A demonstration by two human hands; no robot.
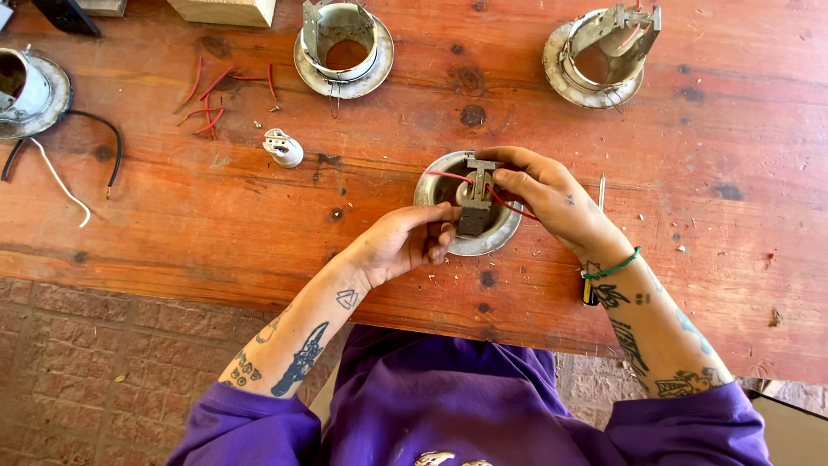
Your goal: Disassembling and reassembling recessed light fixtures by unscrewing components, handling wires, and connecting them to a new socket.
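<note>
- Step in hand: both hands worked on a round metal lamp housing [470, 235] lying on the near middle of the wooden worktop [707, 173]; judged from the pose, a small bracket [476, 195] with its red wire [448, 176] was being fitted into, or freed from, the housing's opening.
- Left hand [404, 242]: lay at the housing's near-left rim, fingers curled and thumb pressed toward the bracket's lower end; its grip appeared closed on rim and bracket together, though the exact contact was partly hidden.
- Right hand [552, 197]: came in from the right, thumb and forefinger pinched together on the bracket's upper part, with the red wire passing beneath the fingers.
- Position of the work: the housing sat directly between the two hands, touching both; the bracket stood upright across its centre.
- Next move, as a judgement: fine fingertip control seemed called for, with the left hand steadying the housing while the right guided the bracket or wire.
- Surroundings: two similar housings [343, 52] [599, 56] stood far across the worktop, a third [30, 91] at far left with black and white wires [65, 164]; red wire offcuts [216, 95] and a white lamp socket [283, 147] lay left of the work.
</note>
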